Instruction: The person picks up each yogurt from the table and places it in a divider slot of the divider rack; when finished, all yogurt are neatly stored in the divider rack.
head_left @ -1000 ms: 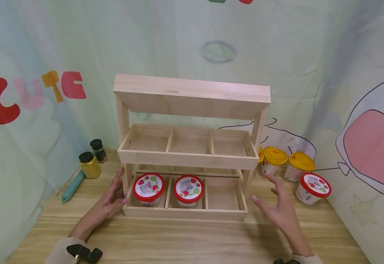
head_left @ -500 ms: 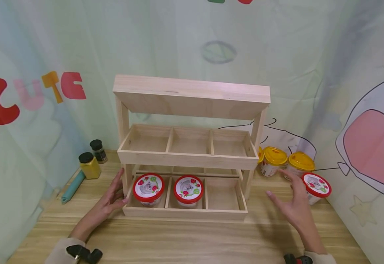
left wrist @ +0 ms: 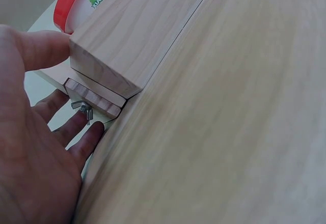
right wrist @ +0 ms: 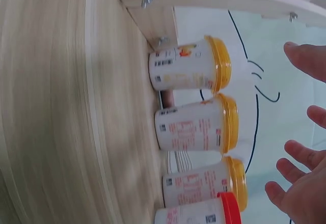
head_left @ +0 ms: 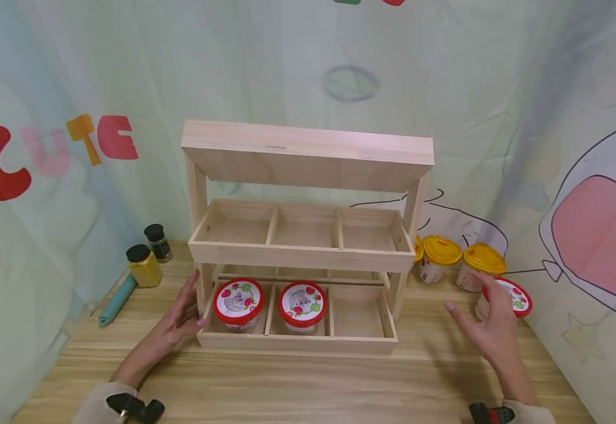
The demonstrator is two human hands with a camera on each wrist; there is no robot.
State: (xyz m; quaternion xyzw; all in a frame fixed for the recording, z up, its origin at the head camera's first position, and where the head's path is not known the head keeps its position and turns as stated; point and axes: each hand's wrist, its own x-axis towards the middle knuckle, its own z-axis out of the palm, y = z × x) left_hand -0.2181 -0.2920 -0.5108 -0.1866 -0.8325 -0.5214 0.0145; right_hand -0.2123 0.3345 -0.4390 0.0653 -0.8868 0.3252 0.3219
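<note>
**Pale wood rack with lidded cups, two hands at its sides**

Head view. Pale wood rack [head_left: 297,235] is recorded standing on the wooden table [head_left: 297,388], with two tiers of three compartments each. The lower tier's left and middle compartments are each occupied by a red-lidded cup [head_left: 238,301] [head_left: 302,304]; its right compartment and the upper tier hold no cups. The left hand [head_left: 172,324] is laid against the rack's lower left corner, fingers straight. The right hand [head_left: 490,330] is held spread above the table, right of the rack, its fingers just over the loose red-lidded cup [head_left: 515,297]; contact cannot be told. Yellow-lidded cups [head_left: 440,258] are lined behind it. Two spice jars [head_left: 143,265] and a teal tool [head_left: 117,299] are noted at far left.

Left wrist view. The left hand [left wrist: 35,147] is seen flat beside the rack's corner [left wrist: 117,46], the thumb pressed against the wood.

Right wrist view. The right hand [right wrist: 300,183] is shown open, fingers apart, near a row of cups [right wrist: 196,122] and touching none.
</note>
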